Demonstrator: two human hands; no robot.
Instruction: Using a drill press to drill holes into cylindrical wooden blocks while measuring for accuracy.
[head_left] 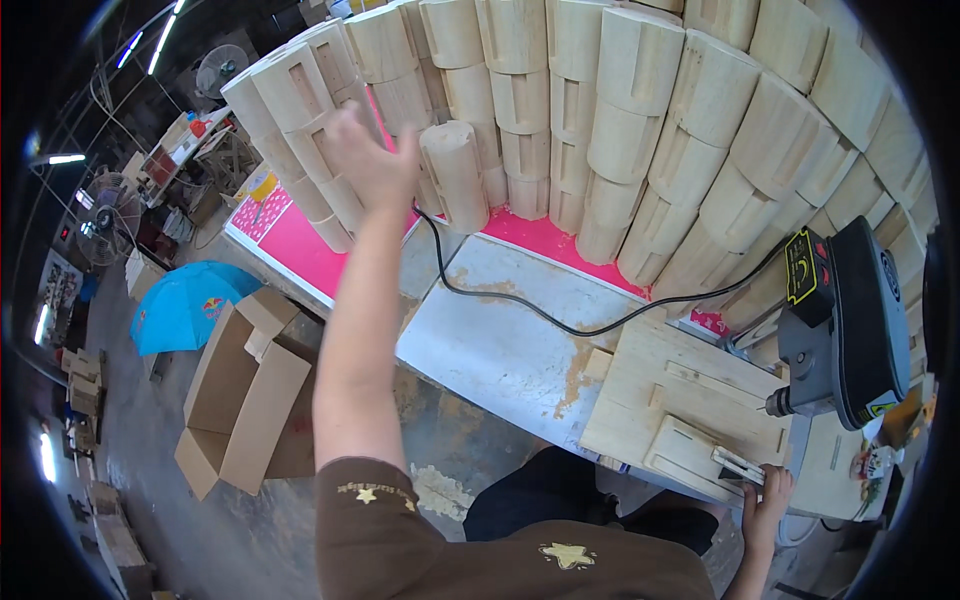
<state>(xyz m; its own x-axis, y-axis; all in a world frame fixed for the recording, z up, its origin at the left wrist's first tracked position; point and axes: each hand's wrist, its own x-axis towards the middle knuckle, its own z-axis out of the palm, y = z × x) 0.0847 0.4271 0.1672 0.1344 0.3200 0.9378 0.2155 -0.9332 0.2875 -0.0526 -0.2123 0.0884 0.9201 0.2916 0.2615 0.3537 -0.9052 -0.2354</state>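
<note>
My left hand (372, 160) is raised at the stacked wooden cylinders, its thumb and fingers apart and nothing visible in it. It overlaps a slotted cylinder (300, 90) at the left end; whether it touches cannot be told. Just right of it stands a shorter, single wooden cylinder (455, 175). My right hand (768, 495) is closed at the near right corner of a plywood board (620, 420), its fingers round a pale narrow piece with a dark part (740, 465). Beside that piece lies a flat rounded wooden block (680, 450) on the board.
A black drill press (850, 320) stands at the right, its chuck above the board. Its black cable (520, 300) runs across a dusty white metal sheet (500, 345). Pink sheeting (300, 250) lies under the stacks. An open cardboard box (265, 400) and a blue umbrella (195, 300) are at left.
</note>
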